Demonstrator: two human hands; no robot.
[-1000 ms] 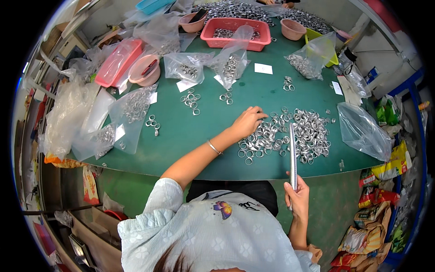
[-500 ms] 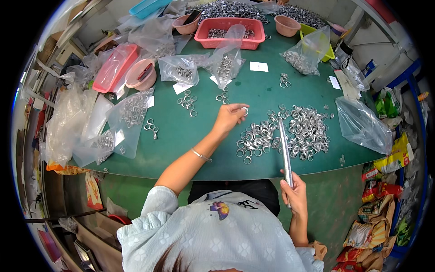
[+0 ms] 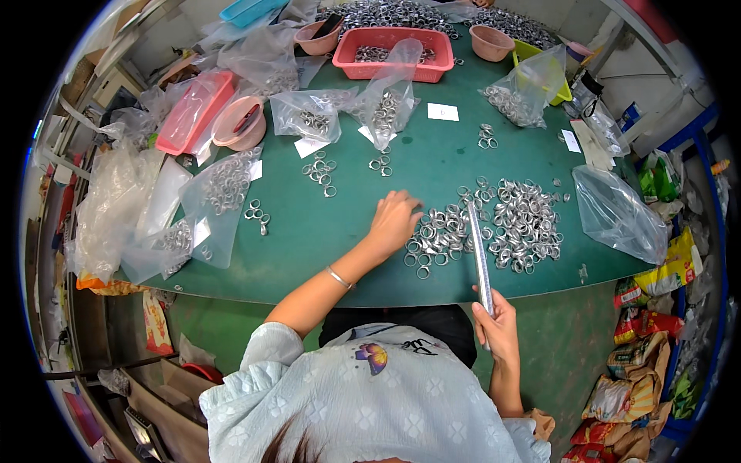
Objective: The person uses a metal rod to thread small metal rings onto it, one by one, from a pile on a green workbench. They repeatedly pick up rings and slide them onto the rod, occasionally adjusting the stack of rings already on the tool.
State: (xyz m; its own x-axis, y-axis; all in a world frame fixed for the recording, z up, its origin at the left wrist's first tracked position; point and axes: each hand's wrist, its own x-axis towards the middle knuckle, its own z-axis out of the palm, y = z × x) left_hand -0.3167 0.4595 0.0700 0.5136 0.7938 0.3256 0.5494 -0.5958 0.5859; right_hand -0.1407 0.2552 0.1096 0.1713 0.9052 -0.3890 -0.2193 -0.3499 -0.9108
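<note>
My right hand [image 3: 496, 322] is closed round the thick lower end of a ring mandrel [image 3: 480, 266], a long tapered metal stick with marks along it. Its thin tip lies over the loose silver rings [image 3: 526, 224], which are heaped in front of me. My left hand [image 3: 395, 222] is low over the table, palm down, at the left edge of the nearer ring pile [image 3: 438, 230]. Its fingertips are blurred and partly hidden, so whether a ring is in them does not show.
Small ring groups [image 3: 319, 171] lie beside white paper slips [image 3: 443, 113] and clear bags of rings [image 3: 315, 116]. A red basket [image 3: 351, 72] and pink bowls [image 3: 490, 45] stand at the back. To the right lies a clear plastic bag [image 3: 620, 212].
My left hand has moved down and turned palm down; the ring that showed at its fingertips is out of sight. The mandrel's tip has shifted slightly left with my right hand.
</note>
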